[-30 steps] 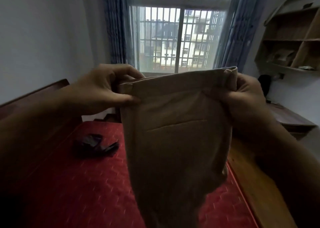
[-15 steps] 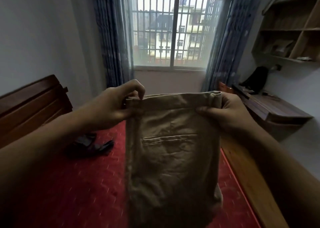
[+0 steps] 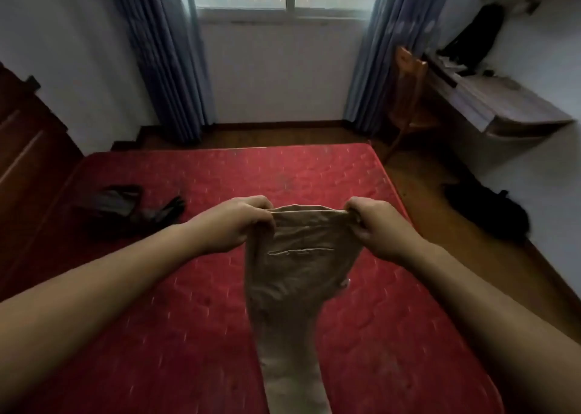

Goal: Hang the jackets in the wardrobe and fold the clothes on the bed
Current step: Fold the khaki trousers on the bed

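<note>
The trousers [image 3: 298,275] have dropped from window height to low over the red bed [image 3: 188,335], legs trailing toward the viewer. The left hand [image 3: 234,224] and right hand [image 3: 379,229] each pinch a waistband corner, fingers curled tight. A dark garment [image 3: 125,204] lies on the bed's left side.

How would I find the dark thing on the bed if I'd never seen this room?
Start at the big red bed. Look to its left side, near the dark wooden headboard. There lies a crumpled dark garment, the only cloth lying loose; the tan trousers are held up.
</note>
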A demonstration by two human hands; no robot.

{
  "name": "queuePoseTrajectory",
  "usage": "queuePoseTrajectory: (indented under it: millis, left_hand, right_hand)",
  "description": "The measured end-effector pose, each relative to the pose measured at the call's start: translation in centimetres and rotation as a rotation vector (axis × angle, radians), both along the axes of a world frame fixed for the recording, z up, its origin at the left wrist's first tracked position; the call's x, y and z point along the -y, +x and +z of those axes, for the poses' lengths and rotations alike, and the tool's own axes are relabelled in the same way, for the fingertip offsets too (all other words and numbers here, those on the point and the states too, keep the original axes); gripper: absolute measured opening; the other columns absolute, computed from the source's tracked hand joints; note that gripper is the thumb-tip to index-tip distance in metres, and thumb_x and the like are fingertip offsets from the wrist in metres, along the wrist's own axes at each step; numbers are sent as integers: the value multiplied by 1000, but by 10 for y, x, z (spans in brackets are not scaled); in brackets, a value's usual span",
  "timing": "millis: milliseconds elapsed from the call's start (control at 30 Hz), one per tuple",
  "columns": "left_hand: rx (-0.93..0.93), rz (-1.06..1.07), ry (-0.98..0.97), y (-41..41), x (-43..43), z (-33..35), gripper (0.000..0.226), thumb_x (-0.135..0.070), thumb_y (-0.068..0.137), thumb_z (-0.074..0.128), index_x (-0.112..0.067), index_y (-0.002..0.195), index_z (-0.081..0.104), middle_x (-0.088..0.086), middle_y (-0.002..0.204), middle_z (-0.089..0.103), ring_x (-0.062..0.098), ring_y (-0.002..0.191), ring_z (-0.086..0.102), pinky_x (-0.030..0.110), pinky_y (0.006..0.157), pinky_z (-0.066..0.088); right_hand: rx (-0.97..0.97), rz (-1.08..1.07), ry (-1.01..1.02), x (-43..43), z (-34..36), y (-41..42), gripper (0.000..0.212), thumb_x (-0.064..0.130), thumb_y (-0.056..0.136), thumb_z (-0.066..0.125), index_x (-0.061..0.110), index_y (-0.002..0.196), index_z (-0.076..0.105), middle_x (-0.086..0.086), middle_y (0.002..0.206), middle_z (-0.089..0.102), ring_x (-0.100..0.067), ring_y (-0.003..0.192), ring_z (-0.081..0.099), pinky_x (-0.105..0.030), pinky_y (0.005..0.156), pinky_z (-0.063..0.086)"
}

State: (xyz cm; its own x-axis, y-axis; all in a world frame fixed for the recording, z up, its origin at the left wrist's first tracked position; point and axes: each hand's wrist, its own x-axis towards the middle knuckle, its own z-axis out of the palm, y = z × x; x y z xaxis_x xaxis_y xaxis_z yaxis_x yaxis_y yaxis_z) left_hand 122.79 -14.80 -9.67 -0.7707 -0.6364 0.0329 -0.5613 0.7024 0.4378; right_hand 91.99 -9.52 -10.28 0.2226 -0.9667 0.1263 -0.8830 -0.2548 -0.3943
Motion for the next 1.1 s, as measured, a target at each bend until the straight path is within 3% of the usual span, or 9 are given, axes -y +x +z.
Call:
queuePoseTrajectory:
  millis: [67, 167, 233, 333, 600, 833, 900, 967, 1100]
  left_hand:
    - [68, 9, 32, -4, 17, -27, 36, -1, 90, 62, -22, 118, 72, -11, 123, 59, 9, 106, 61, 33, 89, 55]
    - [126, 19, 44, -13, 42, -67, 33, -1, 88, 60, -20, 113, 72, -10, 121, 60, 12, 101, 62, 36, 84, 55]
    - [174, 46, 46, -17, 61, -94, 30, -3, 89, 59, -19, 110, 72, -10, 119, 60, 14, 97, 62, 38, 80, 54]
    - [266, 93, 53, -21, 88, -132, 28, -6, 87, 59, -21, 108, 71, -11, 117, 58, 16, 92, 63, 40, 73, 55]
    - [530, 217, -8, -23, 203, -204, 22, -12, 91, 53, -17, 111, 62, 1, 117, 51, 24, 103, 57, 42, 68, 52]
    - [791, 369, -193, -14, 365, -263, 37, -15, 98, 47, -11, 135, 50, 9, 147, 40, 33, 131, 38, 52, 90, 50]
    - [818, 453, -172, -9, 393, -287, 58, -23, 100, 50, -11, 153, 31, 9, 164, 18, 37, 147, 19, 56, 106, 42]
    - [807, 566, -120, -1, 407, -331, 75, -33, 100, 50, -13, 160, 9, 4, 169, -3, 35, 154, -3, 56, 116, 30]
    - [627, 587, 28, 3, 361, -461, 74, -43, 100, 45, -14, 160, 13, 9, 168, 3, 33, 155, -3, 50, 122, 25]
  right_hand:
    - [-29, 51, 21, 13, -30, 0, 31, 8, 90, 59, 20, 116, 50, 1, 96, 63, -19, 80, 59, -36, 66, 47]
    - [-250, 219, 18, 41, -76, -6, 45, 11, 86, 64, 27, 123, 45, 0, 95, 55, -22, 80, 55, -41, 62, 52]
    - [-368, 319, 39, 68, -103, -10, 39, 11, 82, 68, 25, 115, 53, 0, 93, 49, -22, 82, 51, -40, 60, 51]
    - [-428, 424, 157, 112, -137, -10, 18, 11, 87, 64, 20, 103, 67, -1, 99, 57, -25, 95, 57, -39, 70, 52]
    - [-545, 482, 206, 262, -205, 17, 22, 14, 95, 48, 15, 110, 64, -4, 114, 57, -30, 110, 54, -45, 80, 55]
    - [-581, 245, 192, 423, -272, 62, 36, 22, 98, 44, 13, 131, 52, -6, 141, 42, -35, 131, 37, -57, 93, 46]
    - [-584, 196, 209, 452, -297, 75, 52, 29, 99, 45, 20, 150, 37, -7, 161, 23, -42, 148, 15, -74, 110, 26]
    - [-565, 163, 218, 463, -334, 88, 65, 41, 100, 48, 34, 158, 19, -4, 169, -5, -45, 152, -12, -78, 112, 1]
    - [-466, 212, 331, 409, -457, 91, 59, 51, 100, 47, 34, 153, 31, -7, 170, -2, -39, 154, -7, -73, 117, 5]
